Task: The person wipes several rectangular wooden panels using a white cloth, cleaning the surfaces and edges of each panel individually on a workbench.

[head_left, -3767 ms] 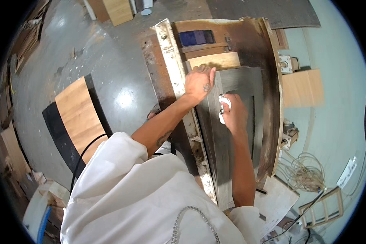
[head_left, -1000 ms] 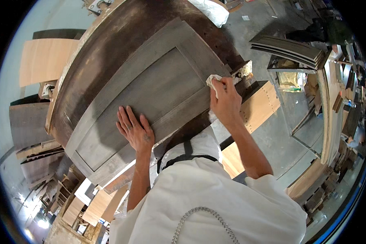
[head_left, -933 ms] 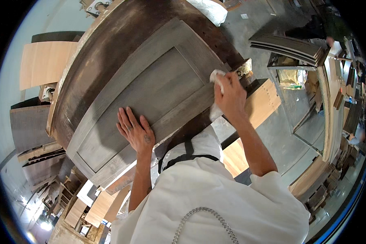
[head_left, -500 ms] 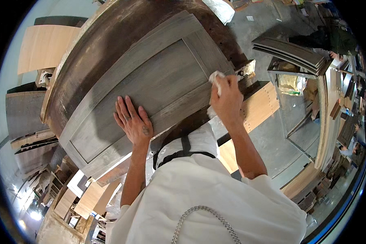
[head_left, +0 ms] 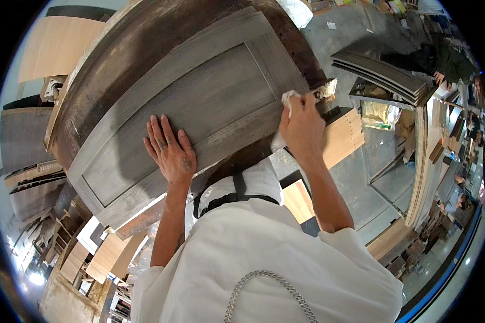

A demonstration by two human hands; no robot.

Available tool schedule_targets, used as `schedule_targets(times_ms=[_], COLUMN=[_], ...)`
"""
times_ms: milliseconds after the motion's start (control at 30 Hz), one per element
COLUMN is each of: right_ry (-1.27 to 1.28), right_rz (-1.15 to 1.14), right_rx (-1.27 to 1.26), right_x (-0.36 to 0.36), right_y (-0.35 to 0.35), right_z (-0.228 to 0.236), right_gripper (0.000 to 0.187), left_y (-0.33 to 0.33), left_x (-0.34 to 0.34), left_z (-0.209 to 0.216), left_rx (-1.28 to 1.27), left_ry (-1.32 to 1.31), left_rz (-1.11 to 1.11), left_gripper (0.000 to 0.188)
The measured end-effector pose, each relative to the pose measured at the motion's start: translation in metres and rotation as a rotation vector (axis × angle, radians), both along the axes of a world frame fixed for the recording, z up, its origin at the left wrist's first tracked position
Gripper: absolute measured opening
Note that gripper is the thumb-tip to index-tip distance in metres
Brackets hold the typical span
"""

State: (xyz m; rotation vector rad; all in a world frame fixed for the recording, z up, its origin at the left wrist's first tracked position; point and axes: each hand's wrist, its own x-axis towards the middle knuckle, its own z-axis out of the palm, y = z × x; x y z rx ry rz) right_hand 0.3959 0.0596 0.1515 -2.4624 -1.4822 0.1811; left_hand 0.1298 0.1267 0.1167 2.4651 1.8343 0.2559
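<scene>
A grey wood-grained cabinet door (head_left: 210,81) with a recessed centre panel lies flat on a dark brown worktable (head_left: 161,32). My left hand (head_left: 170,151) rests on the door's near frame and panel, fingers stretched out, holding nothing. At the door's near right corner, my right hand (head_left: 303,126) is closed around a white cloth (head_left: 278,141). Part of the cloth shows above the fingers and part hangs below the hand, by the door's edge. The palm side of the right hand is hidden.
To the right, several dark panels (head_left: 380,75) are stacked on a frame stand. A light wood board with holes (head_left: 344,139) sits below my right hand. More light boards (head_left: 56,48) stand at the left. Another person (head_left: 452,59) is at the far right.
The whole view has shifted slightly, with the door now a little further left and up. My right hand stays at the door's right corner with the cloth; the left stays flat on the door.
</scene>
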Motion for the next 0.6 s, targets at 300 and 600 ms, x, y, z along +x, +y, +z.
schedule_targets(times_ms=[300,600], right_ry=[0.037,0.263], right_rz=[0.022,-0.63], right_rx=[-0.021,0.654], right_x=[0.003,0.163], right_y=[-0.001,-0.053], right_z=[0.004,-0.024], right_gripper=[0.018,0.031], left_y=[0.001,-0.004], left_x=[0.001,0.015], left_z=[-0.004,0.005], left_rx=[0.01,0.006], left_ry=[-0.013,-0.02], left_rz=[-0.033,-0.162], left_gripper=[0.05,0.052])
